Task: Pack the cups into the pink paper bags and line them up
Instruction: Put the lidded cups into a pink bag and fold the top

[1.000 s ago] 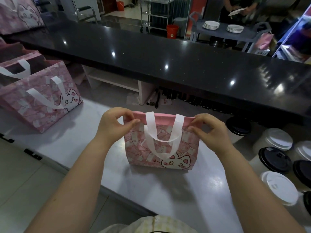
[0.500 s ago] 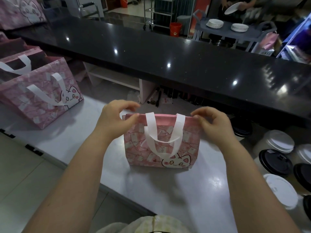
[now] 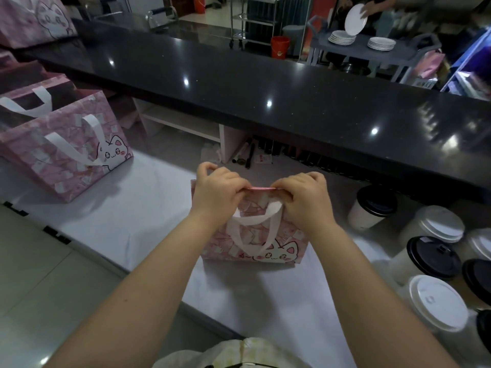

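Observation:
A small pink paper bag [image 3: 255,243] with a white cat print and white ribbon handles stands upright on the white counter [image 3: 148,208]. My left hand [image 3: 216,192] and my right hand [image 3: 303,200] both pinch its top rim near the middle, close together. What is inside the bag is hidden. Several lidded cups stand at the right: one with a black lid [image 3: 373,205], one with a white lid [image 3: 438,301], and others around them. Two larger pink bags [image 3: 66,155] stand at the left, one behind the other.
A long black countertop [image 3: 265,83] runs across behind the white counter, overhanging its far side. Another pink cat bag [image 3: 34,19] sits at the far left on it. Beyond, a person handles plates at a grey cart [image 3: 372,46]. The floor lies below the counter's near edge.
My hands slid inward along the bag's top rim, from its outer corners to the middle. The view tilted down slightly; the bag stayed in place.

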Action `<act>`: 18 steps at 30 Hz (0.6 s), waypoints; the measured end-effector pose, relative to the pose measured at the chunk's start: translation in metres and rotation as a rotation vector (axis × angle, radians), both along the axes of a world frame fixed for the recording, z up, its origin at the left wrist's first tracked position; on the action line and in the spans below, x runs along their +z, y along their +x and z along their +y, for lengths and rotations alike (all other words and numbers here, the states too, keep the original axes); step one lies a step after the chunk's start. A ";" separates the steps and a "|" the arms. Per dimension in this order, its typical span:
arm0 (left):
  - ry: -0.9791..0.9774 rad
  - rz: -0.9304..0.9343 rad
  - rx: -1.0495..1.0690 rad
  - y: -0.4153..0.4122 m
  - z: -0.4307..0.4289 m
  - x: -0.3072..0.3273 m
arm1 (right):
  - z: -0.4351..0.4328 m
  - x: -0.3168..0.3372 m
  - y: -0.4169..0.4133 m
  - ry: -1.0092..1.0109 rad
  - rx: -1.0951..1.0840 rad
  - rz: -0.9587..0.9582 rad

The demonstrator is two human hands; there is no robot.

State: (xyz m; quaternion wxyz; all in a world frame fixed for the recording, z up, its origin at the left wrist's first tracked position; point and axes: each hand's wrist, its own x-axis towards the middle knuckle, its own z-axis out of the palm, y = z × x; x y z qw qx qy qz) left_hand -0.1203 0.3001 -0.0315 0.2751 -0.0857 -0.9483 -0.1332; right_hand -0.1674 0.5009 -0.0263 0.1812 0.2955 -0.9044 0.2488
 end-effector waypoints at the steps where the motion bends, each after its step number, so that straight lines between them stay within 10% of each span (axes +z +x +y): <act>1: -0.004 -0.001 0.008 0.002 -0.008 0.001 | 0.008 0.000 -0.003 -0.010 0.008 -0.040; 18: 0.167 -0.016 0.061 0.016 -0.056 0.001 | 0.036 -0.023 -0.025 -0.233 -0.091 -0.243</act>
